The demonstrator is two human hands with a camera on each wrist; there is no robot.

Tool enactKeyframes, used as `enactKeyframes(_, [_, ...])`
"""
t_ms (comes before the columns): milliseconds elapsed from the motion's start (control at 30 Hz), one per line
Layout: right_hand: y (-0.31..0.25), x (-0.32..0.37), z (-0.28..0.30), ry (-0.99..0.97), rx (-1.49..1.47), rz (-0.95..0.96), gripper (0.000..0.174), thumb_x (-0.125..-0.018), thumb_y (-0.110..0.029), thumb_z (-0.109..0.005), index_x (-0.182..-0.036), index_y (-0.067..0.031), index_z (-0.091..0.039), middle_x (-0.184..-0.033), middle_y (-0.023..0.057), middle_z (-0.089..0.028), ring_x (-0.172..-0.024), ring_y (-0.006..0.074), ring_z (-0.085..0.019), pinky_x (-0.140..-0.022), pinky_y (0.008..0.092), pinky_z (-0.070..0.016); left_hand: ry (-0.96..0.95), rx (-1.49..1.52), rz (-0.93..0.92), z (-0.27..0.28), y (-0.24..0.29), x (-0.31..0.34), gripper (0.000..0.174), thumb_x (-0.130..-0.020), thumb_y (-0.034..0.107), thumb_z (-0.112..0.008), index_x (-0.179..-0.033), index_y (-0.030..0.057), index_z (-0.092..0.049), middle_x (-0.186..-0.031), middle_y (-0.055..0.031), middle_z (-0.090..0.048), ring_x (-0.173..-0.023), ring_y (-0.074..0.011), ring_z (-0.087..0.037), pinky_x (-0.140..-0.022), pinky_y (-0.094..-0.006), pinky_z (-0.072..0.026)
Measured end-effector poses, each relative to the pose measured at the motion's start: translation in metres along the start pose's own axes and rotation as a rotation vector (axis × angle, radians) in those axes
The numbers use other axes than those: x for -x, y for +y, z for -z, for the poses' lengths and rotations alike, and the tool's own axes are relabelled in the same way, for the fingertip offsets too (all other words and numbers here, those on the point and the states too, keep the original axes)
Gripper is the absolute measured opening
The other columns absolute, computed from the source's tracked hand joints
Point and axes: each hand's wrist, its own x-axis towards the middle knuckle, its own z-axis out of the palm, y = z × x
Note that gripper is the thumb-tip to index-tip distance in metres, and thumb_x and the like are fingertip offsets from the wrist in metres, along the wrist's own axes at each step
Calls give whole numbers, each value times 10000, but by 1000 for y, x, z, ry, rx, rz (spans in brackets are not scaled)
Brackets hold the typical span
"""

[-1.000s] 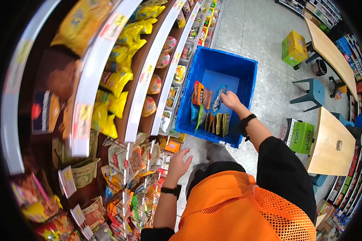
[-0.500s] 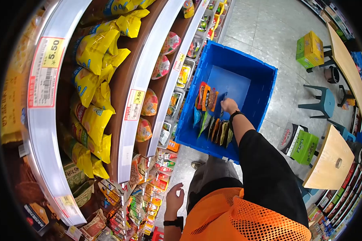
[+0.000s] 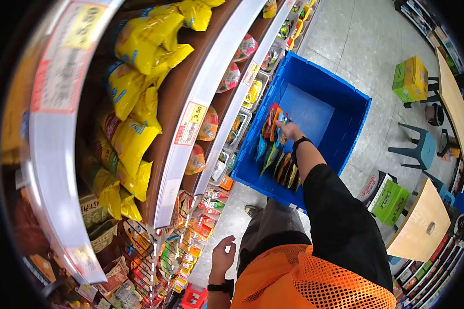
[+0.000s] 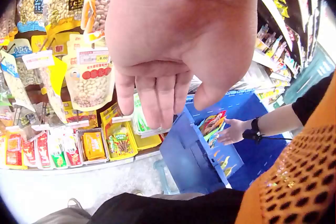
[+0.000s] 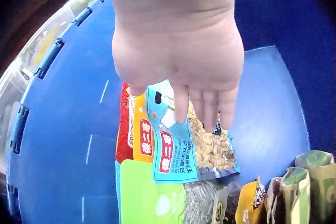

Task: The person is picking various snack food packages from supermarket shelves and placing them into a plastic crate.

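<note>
Inside the blue bin (image 3: 341, 150), my right hand (image 3: 292, 132) is at a row of snack bags. The right wrist view shows its straight fingers lying on the face of a blue nut bag (image 5: 176, 148) with a clear window. That bag stands upright against an orange-and-red bag (image 5: 140, 129). A light green bag (image 5: 152, 195) is in front of them. My left hand (image 3: 223, 255) hangs beside my leg, holding nothing, fingers relaxed; in the left wrist view its palm (image 4: 181, 40) shows, with shelf snacks beyond it.
At the left, shelves hold yellow snack bags (image 3: 134, 139) and round cups (image 3: 209, 123). Nut pouches (image 4: 89, 79) hang lower on the rack. To the right are a blue-green stool (image 3: 418, 147), a wooden table (image 3: 417, 221) and a green box (image 3: 391, 202).
My right hand has carried the blue nut bag from the bin's middle leftward, up against the orange-and-red bag, and its fingers have straightened. My left hand has lowered beside my leg.
</note>
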Motion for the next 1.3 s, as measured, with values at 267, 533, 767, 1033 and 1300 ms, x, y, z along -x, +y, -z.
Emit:
enactKeyframes(267, [4, 74, 19, 132, 399, 479, 421, -852, -418, -658, -955, -16, -729, -902, 226, -711, -878, 365, -701, -785, 459, -532, 121, 25, -55, 20, -19, 12, 282, -930, 133, -636, -1201, 61, -663, -1100, -85, -741, -981, -196, -709, -832, -343, -548])
enactKeyframes(533, [-33, 254, -48, -203, 594, 770, 382, -801, -384, -753, -697, -21, -697, -619, 130, -652, -570, 187, -609, -579, 383, -490, 695, 461, -31, 53, -171, 2, 272, -924, 97, -667, -1183, 19, -644, -1074, -101, -707, -910, -182, -693, -772, -307, -560])
enactKeyframes(767, [-91, 371, -190, -465, 506, 1074, 552, -789, -290, -762, -1254, -30, -615, -1149, 154, -691, -875, 269, -693, -797, 383, -552, 960, 345, -319, 111, -157, -29, 559, -888, 143, -749, -1365, -25, -510, -1172, -137, -673, -933, -190, -676, -806, -317, -555])
enactKeyframes(1033, [-173, 380, -303, -262, 113, 1074, 749, -750, -219, -768, -1405, 10, -486, -1096, 195, -706, -891, 228, -710, -795, 361, -550, 859, 457, -263, 139, -133, -64, 480, -953, 347, -686, -774, -98, -659, -695, -176, -657, -656, -190, -587, -620, -386, -463])
enactKeyframes(1300, [-171, 425, -301, -320, -302, 980, 305, -876, -16, -685, -1175, 28, -643, -1019, 88, -724, -906, 150, -672, -828, 295, -520, 740, 428, -351, 133, -135, -33, 372, -1019, 292, -591, -937, -61, -673, -796, -165, -677, -689, -208, -602, -690, -369, -493])
